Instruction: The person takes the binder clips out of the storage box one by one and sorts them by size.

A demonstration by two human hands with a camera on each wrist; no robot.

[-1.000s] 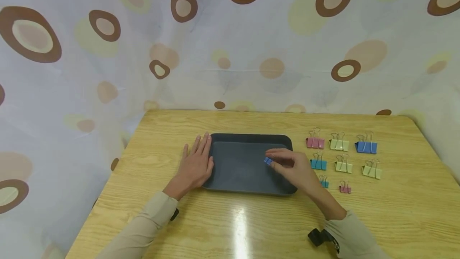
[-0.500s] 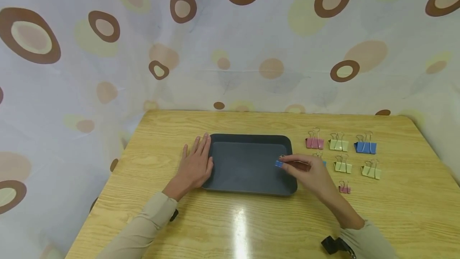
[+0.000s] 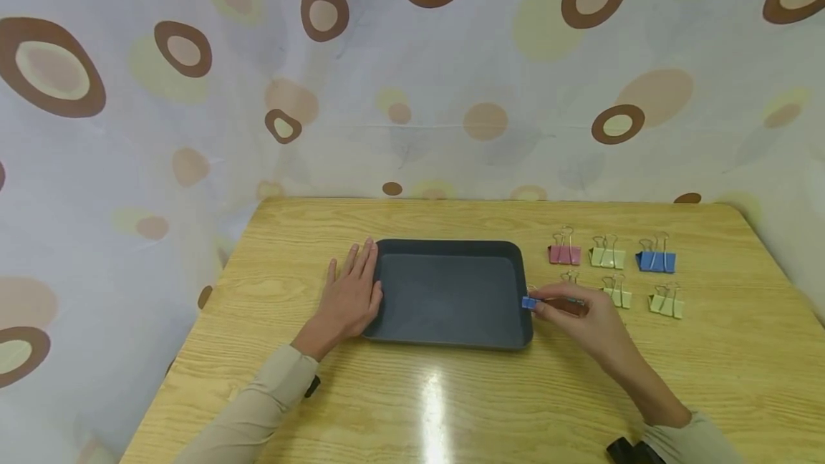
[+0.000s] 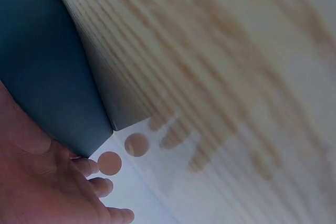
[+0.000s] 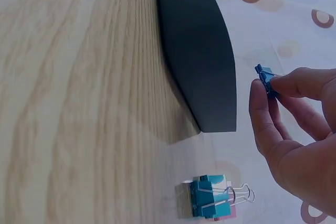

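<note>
A small blue binder clip (image 3: pixel 530 303) is pinched between the thumb and fingers of my right hand (image 3: pixel 596 324), at the right rim of a dark grey tray (image 3: pixel 445 299). The right wrist view shows this clip (image 5: pixel 266 80) raised beside the tray's side wall (image 5: pixel 202 56). My left hand (image 3: pixel 344 306) lies with straight fingers along the tray's left edge, touching it. Nothing lies in the tray. Under my right hand a teal binder clip (image 5: pixel 210 198) stands on the table, mostly hidden in the head view; other small clips there are covered.
Right of the tray stand binder clips: a pink one (image 3: pixel 564 255), a large blue one (image 3: pixel 656 261), and pale yellow ones (image 3: pixel 607 258) in rows. The wooden table (image 3: pixel 322 407) meets a patterned cloth (image 3: pixel 412 92) at the back.
My right hand has moved rightward from over the tray to its right rim, keeping the small blue binder clip pinched. It now covers the small clips nearest the front. My left hand has stayed put.
</note>
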